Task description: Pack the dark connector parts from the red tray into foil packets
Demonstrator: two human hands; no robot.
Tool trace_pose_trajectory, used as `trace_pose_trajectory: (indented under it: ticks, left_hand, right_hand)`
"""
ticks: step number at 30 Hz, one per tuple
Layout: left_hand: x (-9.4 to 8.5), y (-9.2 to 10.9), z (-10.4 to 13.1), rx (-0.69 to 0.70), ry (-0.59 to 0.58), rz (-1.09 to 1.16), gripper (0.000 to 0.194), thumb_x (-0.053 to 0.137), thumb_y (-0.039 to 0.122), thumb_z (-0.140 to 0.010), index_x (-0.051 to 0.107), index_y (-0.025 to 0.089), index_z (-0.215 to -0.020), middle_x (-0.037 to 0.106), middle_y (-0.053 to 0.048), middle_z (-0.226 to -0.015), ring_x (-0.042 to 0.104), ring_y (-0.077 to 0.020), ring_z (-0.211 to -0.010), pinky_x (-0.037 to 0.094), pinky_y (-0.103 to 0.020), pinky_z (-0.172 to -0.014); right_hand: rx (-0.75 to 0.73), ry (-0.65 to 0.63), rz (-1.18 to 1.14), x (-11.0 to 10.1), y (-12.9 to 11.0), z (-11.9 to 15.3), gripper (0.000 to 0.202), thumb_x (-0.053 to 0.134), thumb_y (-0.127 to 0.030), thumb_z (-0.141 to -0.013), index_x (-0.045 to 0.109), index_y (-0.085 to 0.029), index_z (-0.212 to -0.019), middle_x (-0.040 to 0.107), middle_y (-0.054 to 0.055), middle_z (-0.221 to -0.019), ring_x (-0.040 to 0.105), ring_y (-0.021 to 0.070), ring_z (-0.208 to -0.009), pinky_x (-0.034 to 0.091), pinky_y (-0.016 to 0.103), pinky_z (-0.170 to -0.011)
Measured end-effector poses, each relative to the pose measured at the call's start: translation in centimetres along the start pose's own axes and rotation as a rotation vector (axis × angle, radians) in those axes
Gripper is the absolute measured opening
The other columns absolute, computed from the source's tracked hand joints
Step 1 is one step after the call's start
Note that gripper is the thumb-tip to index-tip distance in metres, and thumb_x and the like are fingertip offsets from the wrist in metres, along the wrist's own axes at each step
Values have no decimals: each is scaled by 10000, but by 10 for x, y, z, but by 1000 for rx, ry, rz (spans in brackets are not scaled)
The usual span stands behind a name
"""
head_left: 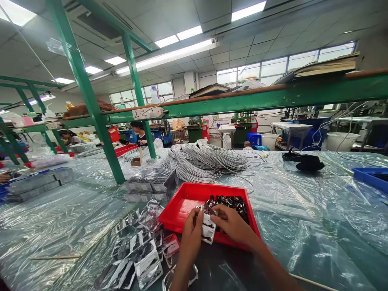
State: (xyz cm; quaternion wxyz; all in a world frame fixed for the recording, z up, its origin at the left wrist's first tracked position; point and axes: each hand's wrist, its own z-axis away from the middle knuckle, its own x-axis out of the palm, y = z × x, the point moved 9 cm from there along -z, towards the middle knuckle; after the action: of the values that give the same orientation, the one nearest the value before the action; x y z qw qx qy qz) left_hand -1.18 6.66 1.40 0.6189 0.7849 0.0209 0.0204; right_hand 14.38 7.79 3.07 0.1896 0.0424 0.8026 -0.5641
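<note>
Over the front of a red tray (184,194), my left hand (193,228) grips the left edge of a small white package (208,233). My right hand (230,222) is pinched at the package's upper right, beside a small dark piece at its top; which fingers bear on that piece is hard to tell. Many small black parts (239,204) lie in the right half of the tray. Left of my hands, a loose pile of similar white-edged packages (148,262) spreads over the table.
Stacked grey boxes (148,186) stand behind the pile, with a large coil of grey cable (206,161) further back. A green post (87,93) rises at the left. A blue tray (371,178) sits far right. Other people are seated at the back left.
</note>
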Motion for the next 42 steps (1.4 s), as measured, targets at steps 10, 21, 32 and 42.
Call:
trace_pose_trajectory:
  ticks: [10, 21, 32, 42]
  left_hand:
    - [11, 6, 2, 63, -224, -22, 373, 547, 532, -884, 646, 172, -884, 633, -24, -784, 561, -186, -751, 443, -279, -714]
    - [4, 16, 6, 180, -57, -169, 357, 525, 492, -904, 549, 190, -716, 535, 15, -677, 474, -157, -658, 379, -253, -636]
    - [12, 18, 13, 196, -112, -130, 320, 519, 445, -922, 528, 194, -725, 481, 24, -696, 450, -139, -672, 370, -234, -622]
    - [-1, 5, 5, 156, 56, -281, 409, 492, 546, -904, 537, 197, -695, 529, 11, -649, 485, -155, -633, 377, -255, -603]
  right_hand:
    - [47, 76, -154, -3, 11, -5, 228, 560, -422, -895, 577, -202, -953, 638, 15, -733, 622, 184, -582, 531, 313, -561]
    - [-342, 177, 338, 30, -43, 18, 178, 487, -230, -957, 614, -221, -1083, 627, 80, -1060, 626, 226, -982, 519, 369, -885]
    - [-135, -67, -13, 18, -17, 6, 301, 590, -445, -893, 743, -201, -980, 754, 55, -956, 679, 240, -869, 507, 304, -780]
    - [-59, 189, 84, -17, 11, 0, 379, 512, -479, -895, 729, -173, -955, 751, 88, -841, 683, 259, -715, 521, 350, -669]
